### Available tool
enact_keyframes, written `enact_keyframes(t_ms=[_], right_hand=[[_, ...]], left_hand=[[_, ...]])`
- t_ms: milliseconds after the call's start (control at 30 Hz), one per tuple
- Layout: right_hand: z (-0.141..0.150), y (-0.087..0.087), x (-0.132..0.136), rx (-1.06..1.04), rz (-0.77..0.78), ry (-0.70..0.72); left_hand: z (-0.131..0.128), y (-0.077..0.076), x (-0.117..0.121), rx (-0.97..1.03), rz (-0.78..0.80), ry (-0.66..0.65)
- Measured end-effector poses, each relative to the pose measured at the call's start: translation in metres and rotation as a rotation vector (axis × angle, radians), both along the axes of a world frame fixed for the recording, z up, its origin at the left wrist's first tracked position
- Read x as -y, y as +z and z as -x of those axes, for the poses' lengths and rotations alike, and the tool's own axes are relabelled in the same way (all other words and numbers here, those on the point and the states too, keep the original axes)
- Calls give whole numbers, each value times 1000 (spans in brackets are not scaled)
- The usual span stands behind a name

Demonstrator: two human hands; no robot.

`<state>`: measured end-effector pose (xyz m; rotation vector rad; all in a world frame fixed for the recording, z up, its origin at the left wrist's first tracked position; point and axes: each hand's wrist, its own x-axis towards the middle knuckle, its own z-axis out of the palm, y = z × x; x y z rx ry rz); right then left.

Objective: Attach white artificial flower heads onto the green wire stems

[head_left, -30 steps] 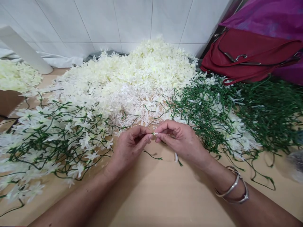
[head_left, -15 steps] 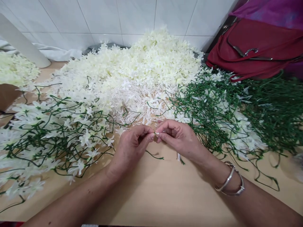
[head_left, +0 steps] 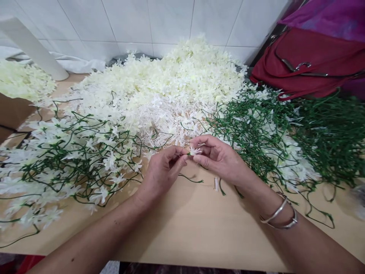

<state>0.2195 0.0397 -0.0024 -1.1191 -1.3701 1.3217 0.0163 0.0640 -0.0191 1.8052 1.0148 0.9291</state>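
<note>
Over the middle of the table, a small white artificial flower (head_left: 194, 151) shows between my hands, its petals spread toward the right. My left hand (head_left: 162, 167) pinches its green base between thumb and forefinger. Around the petals curl the fingers of my right hand (head_left: 221, 158), thumb below and forefinger above, touching them lightly. A green stem (head_left: 192, 179) comes out below my left fingertips; whether it belongs to this flower I cannot tell. Beneath my right hand lie a few loose white stamens (head_left: 216, 184) and a short green stem (head_left: 222, 188).
White flowers on green stems (head_left: 71, 163) spread at left. A tall heap of cream petals (head_left: 182, 72) leans near the tiled wall (head_left: 171, 23), white stamens (head_left: 159, 121) before it. Green stems (head_left: 245, 125) pile at right, below a red bag (head_left: 310, 57). A white roll (head_left: 37, 49) stands back left.
Between my fingertips, where only a tiny white tip showed, spread petals now appear. My right fingers have loosened and lifted a little. The whole view has shifted slightly.
</note>
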Motion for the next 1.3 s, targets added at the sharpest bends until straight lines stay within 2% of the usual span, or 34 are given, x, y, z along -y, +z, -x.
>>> enact_keyframes(t_ms=[167,300,533,667,767,1067,1200,1300], right_hand=[[-3,0,2,94,-80,77],[-2,0,0,170,-239,-27],[2,3,3,273,-247,-185],[9,-2,5,282,-330,-234],[11,-3,6,315,-386,-239],[12,-2,6,458,-560,-176],[16,-4,5,434,-558,-194],[15,-3,5,427,-453,-216]], left_hand=[[-1,3,1,100,63,-9],[0,3,0,34,5,-5],[1,3,1,16,52,-3],[1,3,3,16,68,14],[1,3,4,28,75,7],[0,6,5,-23,-34,9],[1,3,3,-27,-4,20],[0,3,1,16,48,14]])
